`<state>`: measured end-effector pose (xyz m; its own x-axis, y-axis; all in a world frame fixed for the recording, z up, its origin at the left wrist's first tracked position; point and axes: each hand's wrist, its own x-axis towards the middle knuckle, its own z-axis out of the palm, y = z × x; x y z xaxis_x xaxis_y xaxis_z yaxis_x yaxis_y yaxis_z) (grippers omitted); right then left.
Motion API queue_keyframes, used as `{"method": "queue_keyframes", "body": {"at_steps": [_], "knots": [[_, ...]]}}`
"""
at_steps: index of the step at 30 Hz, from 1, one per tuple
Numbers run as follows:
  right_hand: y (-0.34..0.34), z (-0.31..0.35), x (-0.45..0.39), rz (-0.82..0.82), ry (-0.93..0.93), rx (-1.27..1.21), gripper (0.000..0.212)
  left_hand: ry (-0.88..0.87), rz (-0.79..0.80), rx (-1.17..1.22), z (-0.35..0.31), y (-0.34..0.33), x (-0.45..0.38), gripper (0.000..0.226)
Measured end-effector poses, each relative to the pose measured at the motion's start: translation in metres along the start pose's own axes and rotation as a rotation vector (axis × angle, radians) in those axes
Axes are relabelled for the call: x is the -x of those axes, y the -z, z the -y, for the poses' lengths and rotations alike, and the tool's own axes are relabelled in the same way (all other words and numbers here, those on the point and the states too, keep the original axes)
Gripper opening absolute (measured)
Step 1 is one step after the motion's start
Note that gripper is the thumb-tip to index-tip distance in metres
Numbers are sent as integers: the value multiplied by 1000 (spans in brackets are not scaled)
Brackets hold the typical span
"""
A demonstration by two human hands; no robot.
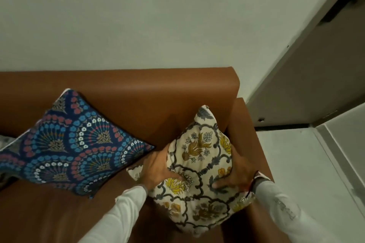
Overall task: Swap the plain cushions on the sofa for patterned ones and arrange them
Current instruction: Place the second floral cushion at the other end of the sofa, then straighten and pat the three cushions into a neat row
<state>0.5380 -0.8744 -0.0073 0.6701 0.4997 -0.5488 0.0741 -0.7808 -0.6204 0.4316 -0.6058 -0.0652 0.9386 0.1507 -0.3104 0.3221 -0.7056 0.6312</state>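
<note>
Cream floral cushion (199,156) clasped at both sides by left hand (158,165) and right hand (238,173), propped in brown sofa (138,89) corner; blue patterned cushion (65,148) just beside

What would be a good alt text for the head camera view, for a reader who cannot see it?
Two hands, left hand and right hand, grip a cream floral cushion at the right end of a brown sofa, near its armrest. A blue patterned cushion leans against the backrest to its left.
</note>
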Motion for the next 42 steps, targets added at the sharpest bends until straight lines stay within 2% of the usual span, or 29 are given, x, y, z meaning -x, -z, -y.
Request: {"method": "queue_keyframes", "body": {"at_steps": [3,7,9,14,17,19,21,24,26,29,32,35,38,42], "knots": [[19,15,-11,-172,145,129,134,16,-147,-87,-9,23,2,129],[53,42,-42,-207,196,167,128,25,-243,-92,-19,49,-15,119],[61,48,-58,-214,206,187,127,29,-262,-83,-24,57,-29,115],[64,42,-84,-288,168,222,122,105,-247,-148,-25,58,-53,128],[53,33,-89,-377,198,230,133,99,-190,-257,-19,56,-53,133],[38,29,-85,-476,228,275,146,45,-158,-430,-9,65,-39,131],[22,27,-76,-592,346,353,145,-54,-258,-566,7,87,-18,117],[-3,31,-60,-735,585,452,125,-110,-558,-614,38,132,6,95],[-25,52,-54,-777,737,577,108,5,-731,-619,52,163,10,92],[-63,101,-58,-729,850,770,92,250,-756,-535,61,195,-4,104],[-88,133,-74,-603,704,991,92,426,-647,-375,79,207,-15,113],[-89,133,-82,-542,499,1145,91,497,-564,-270,100,198,-10,109],[-88,131,-84,-508,434,1198,94,454,-520,-248,115,192,11,102],[-90,144,-79,-481,353,1237,93,341,-557,-175,139,199,60,95]]}}
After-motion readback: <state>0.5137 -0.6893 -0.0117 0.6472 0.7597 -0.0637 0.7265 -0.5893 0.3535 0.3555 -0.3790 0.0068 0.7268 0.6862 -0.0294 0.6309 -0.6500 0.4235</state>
